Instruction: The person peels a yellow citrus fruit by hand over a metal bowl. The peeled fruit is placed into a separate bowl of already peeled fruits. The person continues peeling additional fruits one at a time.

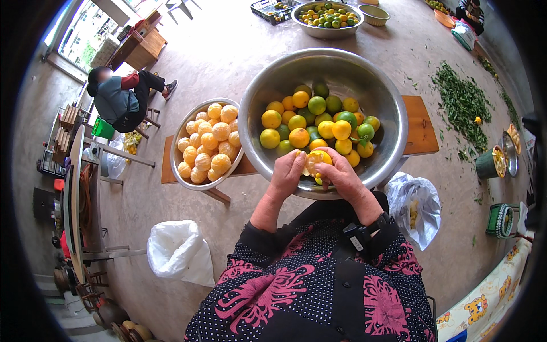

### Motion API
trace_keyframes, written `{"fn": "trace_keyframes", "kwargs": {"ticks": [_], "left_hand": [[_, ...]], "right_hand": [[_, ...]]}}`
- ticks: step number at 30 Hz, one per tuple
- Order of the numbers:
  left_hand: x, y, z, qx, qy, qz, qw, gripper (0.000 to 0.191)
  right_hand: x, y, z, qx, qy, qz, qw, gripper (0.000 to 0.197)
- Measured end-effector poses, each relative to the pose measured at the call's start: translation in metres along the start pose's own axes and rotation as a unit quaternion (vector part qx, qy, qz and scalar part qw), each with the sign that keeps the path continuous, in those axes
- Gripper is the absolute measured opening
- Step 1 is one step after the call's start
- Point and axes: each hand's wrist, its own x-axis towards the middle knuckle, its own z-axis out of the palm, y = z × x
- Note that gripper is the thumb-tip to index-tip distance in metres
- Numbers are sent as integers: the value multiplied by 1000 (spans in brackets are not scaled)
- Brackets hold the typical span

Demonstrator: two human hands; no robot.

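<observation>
A partly peeled citrus fruit (pixel 315 160) is held between my two hands above the near rim of a large steel basin (pixel 386 89). My left hand (pixel 287 173) pinches a flap of its peel, pale inner side showing. Around the fruit's other side curl the fingers of my right hand (pixel 340 171). Green, yellow and orange unpeeled citrus fruits (pixel 317 105) lie heaped in the basin. To its left, a smaller metal bowl (pixel 174 150) is filled with peeled citrus fruits (pixel 209 140). Both vessels rest on a wooden bench (pixel 421 124).
A white sack (pixel 179 252) stands at lower left; a plastic bag (pixel 413 209) with peel hangs or stands at right. Leaves (pixel 463 102) litter the floor. A seated person (pixel 117 100) is at left. Another citrus-filled basin (pixel 328 32) is at the back.
</observation>
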Motion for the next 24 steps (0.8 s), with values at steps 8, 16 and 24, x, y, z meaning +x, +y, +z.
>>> {"fn": "trace_keyframes", "kwargs": {"ticks": [8, 16, 24], "left_hand": [[3, 9, -2, 77, -14, 16, 997, 28], [2, 0, -5, 18, -39, 17, 999, 30], [2, 7, -7, 48, -38, 2, 998, 30]], "right_hand": [[2, 2, 1, -18, -2, -9, 1000, 49], [1, 1, -2, -8, -23, 28, 999, 43], [0, 0, -1, 8, -21, 15, 1000, 47]]}}
